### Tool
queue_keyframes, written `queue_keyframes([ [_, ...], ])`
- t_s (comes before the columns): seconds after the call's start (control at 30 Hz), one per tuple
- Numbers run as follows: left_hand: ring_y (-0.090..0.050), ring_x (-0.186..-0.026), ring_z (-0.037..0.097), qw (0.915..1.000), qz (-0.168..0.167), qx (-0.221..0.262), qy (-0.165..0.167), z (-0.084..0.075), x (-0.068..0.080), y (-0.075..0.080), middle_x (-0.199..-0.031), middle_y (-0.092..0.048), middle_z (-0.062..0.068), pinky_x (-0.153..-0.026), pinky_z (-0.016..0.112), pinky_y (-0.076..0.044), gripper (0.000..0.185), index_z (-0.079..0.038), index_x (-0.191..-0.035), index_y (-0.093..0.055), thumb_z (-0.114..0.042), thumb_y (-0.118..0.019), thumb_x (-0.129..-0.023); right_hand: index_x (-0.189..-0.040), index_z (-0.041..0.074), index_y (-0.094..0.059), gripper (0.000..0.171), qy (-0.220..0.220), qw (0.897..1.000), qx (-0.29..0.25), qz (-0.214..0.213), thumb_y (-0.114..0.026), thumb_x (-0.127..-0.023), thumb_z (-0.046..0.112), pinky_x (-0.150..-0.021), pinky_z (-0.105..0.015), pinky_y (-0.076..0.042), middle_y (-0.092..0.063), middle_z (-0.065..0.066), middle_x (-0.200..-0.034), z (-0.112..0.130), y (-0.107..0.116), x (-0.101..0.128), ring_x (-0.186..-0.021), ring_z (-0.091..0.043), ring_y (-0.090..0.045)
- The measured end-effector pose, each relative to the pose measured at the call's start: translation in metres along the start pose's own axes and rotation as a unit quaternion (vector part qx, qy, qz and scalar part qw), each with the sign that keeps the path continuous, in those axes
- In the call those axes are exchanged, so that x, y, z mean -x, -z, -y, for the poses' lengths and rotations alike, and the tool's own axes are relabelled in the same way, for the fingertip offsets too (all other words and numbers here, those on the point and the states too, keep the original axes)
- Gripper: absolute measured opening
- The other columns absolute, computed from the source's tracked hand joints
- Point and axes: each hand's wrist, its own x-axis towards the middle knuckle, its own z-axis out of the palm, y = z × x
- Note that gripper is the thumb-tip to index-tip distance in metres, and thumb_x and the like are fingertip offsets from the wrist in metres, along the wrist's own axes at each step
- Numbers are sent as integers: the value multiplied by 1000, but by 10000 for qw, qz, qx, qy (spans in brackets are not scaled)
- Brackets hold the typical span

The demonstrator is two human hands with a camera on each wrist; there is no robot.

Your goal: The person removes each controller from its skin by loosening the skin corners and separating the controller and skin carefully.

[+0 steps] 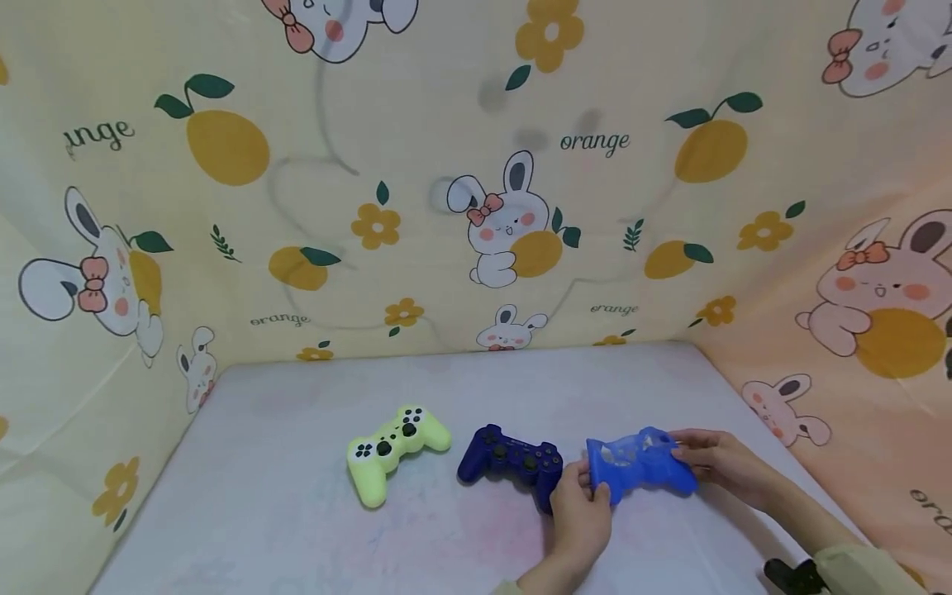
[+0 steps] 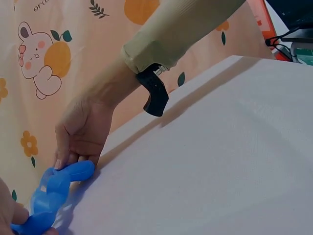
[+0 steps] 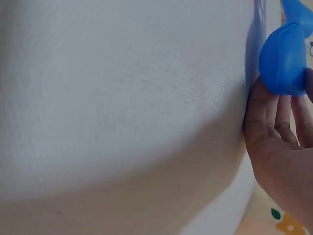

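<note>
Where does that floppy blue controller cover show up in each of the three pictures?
Head: blue cover lies low and right of centre on the table, held between the left hand and right hand.
Left wrist: bottom left corner, the right hand above it.
Right wrist: top right edge, above the fingers.
Shared landmark: the right hand gripping the cover's end.

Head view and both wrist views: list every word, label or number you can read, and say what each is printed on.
"orange" on the printed cloth backdrop, beside a bunny.
"orange" on that cloth, smaller, lower left and lower right; both are blurry.
"nge" on the cloth's left side, the word cut by a fold.
Partial letters on the cloth at the right edge: cut off.
Dark blue controller: marking too small to read.
Yellow-green controller, blue silicone cover: no text visible.
</note>
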Motion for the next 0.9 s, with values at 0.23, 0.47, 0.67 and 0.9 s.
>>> queue_keyframes([
  [0.23, -67, -86, 19, 9995, 281, 2, 171, 0, 1, 4, -100, -66, 11, -70, 26, -55, 32, 6, -115, -60, 10, -66, -83, -131, -11, -52, 47, -84, 9990, 315, -300, -65, -96, 16, -74, -33, -52, -65, -9, -111, 2, -3, -2, -89, -22, -58],
  [0.47, -64, -105, 30, 9974, 676, -202, 164, -7, 4, 10, -114, -65, 20, -86, 34, -52, 43, 9, -126, -56, 6, -66, -85, -128, -11, -56, 47, -187, 9937, 882, -672, -69, -93, 20, -78, -35, -53, -65, -18, -117, 7, -6, -1, -94, -26, -62],
  [0.67, -59, -107, 22, 9947, 663, -317, -722, -26, 7, 37, -114, -62, 10, -89, 31, -51, 34, 2, -120, -62, 6, -62, -87, -128, -11, -55, 49, -30, 9854, 1292, -1112, -68, -94, 23, -83, -39, -53, -63, -21, -121, 16, -14, 8, -100, -26, -62],
  [0.9, -56, -115, 22, 9832, 152, -635, -1702, -38, -13, 94, -123, -59, 7, -94, 37, -48, 37, -5, -123, -61, 9, -58, -90, -130, -9, -55, 52, 80, 9639, 1424, -2249, -67, -95, 28, -80, -31, -53, -65, -16, -114, 46, -60, 28, -98, -21, -61],
])
